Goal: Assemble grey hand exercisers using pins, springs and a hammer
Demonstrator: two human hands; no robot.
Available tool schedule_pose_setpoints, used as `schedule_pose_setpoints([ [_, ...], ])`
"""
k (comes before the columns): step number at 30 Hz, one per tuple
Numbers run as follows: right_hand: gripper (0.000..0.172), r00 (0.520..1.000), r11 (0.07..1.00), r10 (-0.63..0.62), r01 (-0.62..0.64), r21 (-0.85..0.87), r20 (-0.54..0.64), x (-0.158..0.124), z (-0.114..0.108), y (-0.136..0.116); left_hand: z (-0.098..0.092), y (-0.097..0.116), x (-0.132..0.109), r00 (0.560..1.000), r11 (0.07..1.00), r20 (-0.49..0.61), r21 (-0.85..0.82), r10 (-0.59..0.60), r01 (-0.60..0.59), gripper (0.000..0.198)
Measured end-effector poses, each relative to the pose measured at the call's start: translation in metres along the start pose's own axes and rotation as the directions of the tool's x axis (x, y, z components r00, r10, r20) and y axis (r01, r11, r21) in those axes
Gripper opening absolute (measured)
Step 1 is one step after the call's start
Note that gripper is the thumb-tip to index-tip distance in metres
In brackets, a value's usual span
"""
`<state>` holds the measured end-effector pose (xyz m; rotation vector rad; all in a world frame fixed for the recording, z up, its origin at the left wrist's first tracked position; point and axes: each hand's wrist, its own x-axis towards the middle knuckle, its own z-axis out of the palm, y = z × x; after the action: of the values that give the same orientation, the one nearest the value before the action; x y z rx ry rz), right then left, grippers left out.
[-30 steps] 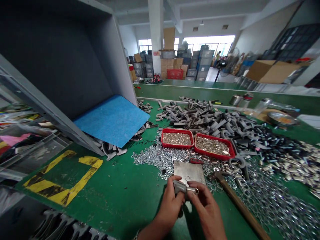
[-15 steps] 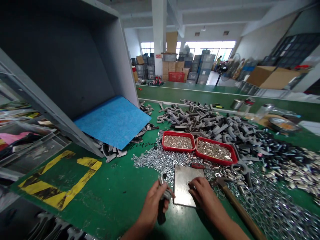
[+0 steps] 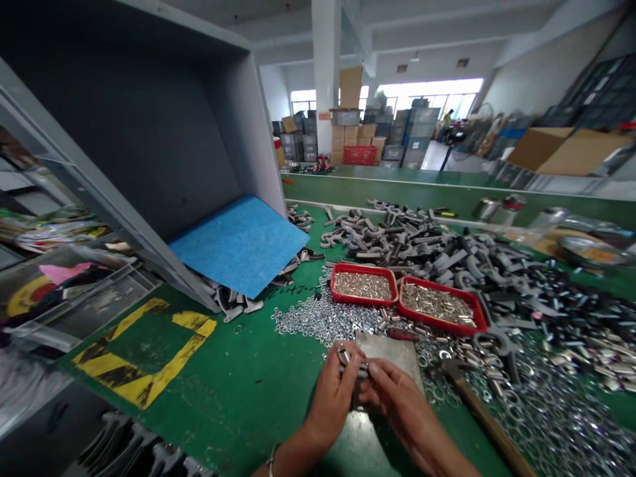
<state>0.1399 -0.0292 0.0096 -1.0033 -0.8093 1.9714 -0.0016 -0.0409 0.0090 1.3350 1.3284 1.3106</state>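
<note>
My left hand (image 3: pixel 332 392) is closed around a grey metal lever part (image 3: pixel 362 372), most of it hidden by fingers. A shiny cylindrical metal piece (image 3: pixel 344 356) sticks up between the left thumb and forefinger. My right hand (image 3: pixel 400 405) meets it from the other side, thumb and fingers pinched at the part's edge; what small thing they hold, if any, is hidden. Both hands are in front of a flat metal plate (image 3: pixel 397 352) on the green table (image 3: pixel 238 397). Small washers (image 3: pixel 318 321) are heaped behind the left hand.
Two red trays (image 3: pixel 365 303) (image 3: pixel 442 321) of small metal pieces stand behind the plate. A red-handled tool (image 3: pixel 402 334) and a hammer (image 3: pixel 467 394) lie near the right hand. Grey levers (image 3: pixel 397 238) and metal rings (image 3: pixel 541 411) are piled around. A grey crate (image 3: pixel 263 132) stands tilted left.
My right hand has left the metal plate, where it was at a small ring, and has come over to the part in my left hand. The view has shifted slightly left.
</note>
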Motion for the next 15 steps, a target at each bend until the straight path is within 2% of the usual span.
schedule_pose_setpoints([
  [3,0.027,0.998,0.992,0.011,-0.019,0.127,0.069,0.003,-0.003,0.006,0.003,-0.004,-0.003,1.000,0.999,-0.015,0.041,-0.001,0.002,0.028],
  [6,0.025,0.992,0.989,0.017,-0.035,0.146,0.125,0.001,-0.009,0.006,0.005,-0.006,-0.005,0.997,0.996,-0.043,0.061,-0.056,0.059,0.030],
  [9,0.025,0.992,1.000,-0.012,0.011,0.012,0.124,-0.004,-0.012,0.002,0.007,-0.002,-0.005,0.992,0.989,-0.057,0.095,-0.111,0.116,0.032],
  [11,0.023,0.989,0.967,-0.122,0.138,-0.215,0.085,-0.006,-0.015,0.001,0.008,0.004,-0.004,0.990,0.985,-0.042,0.107,-0.134,0.138,0.033],
  [12,0.020,0.971,0.900,-0.225,0.239,-0.364,0.082,-0.007,-0.016,0.001,0.008,0.008,-0.004,0.990,0.984,-0.020,0.104,-0.140,0.142,0.033],
  [13,0.016,0.931,0.786,-0.348,0.352,-0.508,0.108,-0.008,-0.019,0.001,0.007,0.013,-0.004,0.989,0.985,0.010,0.095,-0.146,0.145,0.034],
  [15,0.017,0.788,0.458,-0.561,0.549,-0.699,0.251,-0.010,-0.022,0.003,0.005,0.020,-0.005,0.984,0.985,0.070,0.068,-0.165,0.160,0.034],
])
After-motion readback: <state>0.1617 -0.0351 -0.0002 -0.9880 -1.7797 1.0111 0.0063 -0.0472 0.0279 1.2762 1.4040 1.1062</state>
